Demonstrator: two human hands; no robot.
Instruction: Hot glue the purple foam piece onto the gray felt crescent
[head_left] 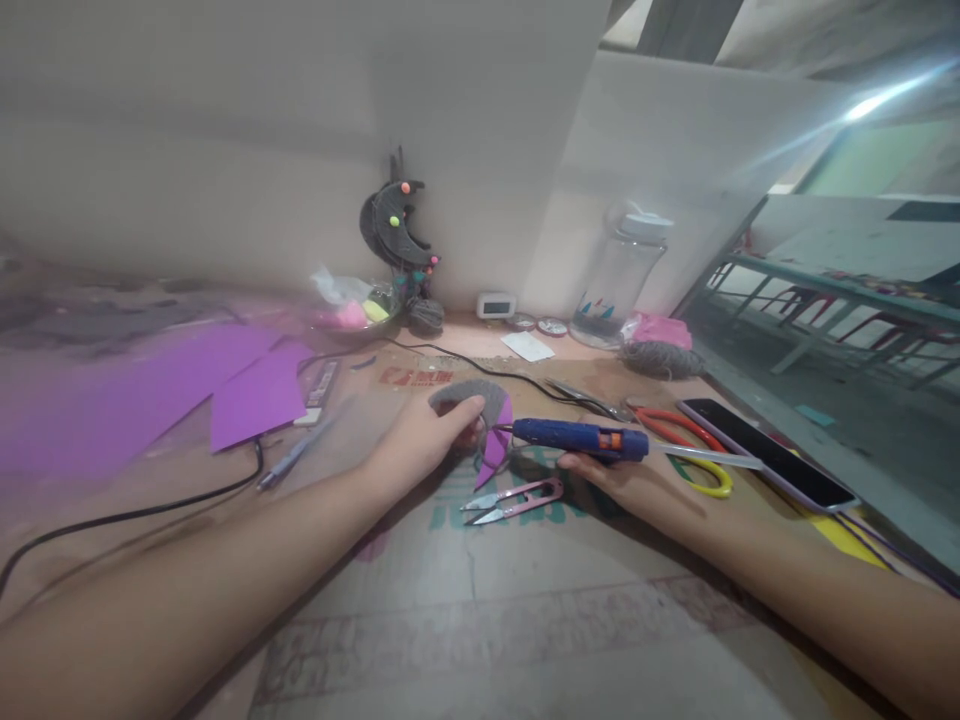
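My left hand [439, 432] pinches a crescent [493, 402] partly wrapped in grey yarn, with bare purple showing at its lower tip. In my right hand [600, 470] is a blue glue gun [562, 435], a clear glue stick [709, 456] poking out of its back end. The nozzle points left and reaches the crescent's purple part; whether it touches cannot be told. Just below the crescent, pink thread snips [517, 500] lie on the table with their blades apart. My right fingers are mostly hidden behind the glue gun.
Purple sheets [259, 395] and a pen [292, 460] lie left. Scissors [697, 465] and a phone [772, 455] lie right. At the back stand a water bottle [619, 280], a small clock [496, 305], grey yarn [660, 358] and a dark crescent ornament [394, 225]. Black cords cross the table.
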